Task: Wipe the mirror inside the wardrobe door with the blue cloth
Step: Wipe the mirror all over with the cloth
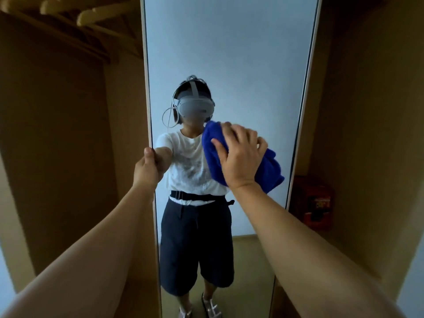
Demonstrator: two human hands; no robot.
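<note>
Wardrobe mirror (229,53) looks mid-wipe: your right hand (239,157) presses the blue cloth (212,154) flat-fingered, left hand (148,167) grips the door edge (150,134). Next, probably sweep above your fingers.

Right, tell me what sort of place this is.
Probably a bedroom, in front of an open wardrobe: wooden hangers hang at top left, a full-length mirror stands in the middle, and brown panels rise on either side.

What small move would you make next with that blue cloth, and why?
Probably sweep the right hand and blue cloth sideways across the mirror: the cloth is pressed on the glass at mid-height, and the left hand grips the mirror's left edge, apparently steadying it.
</note>
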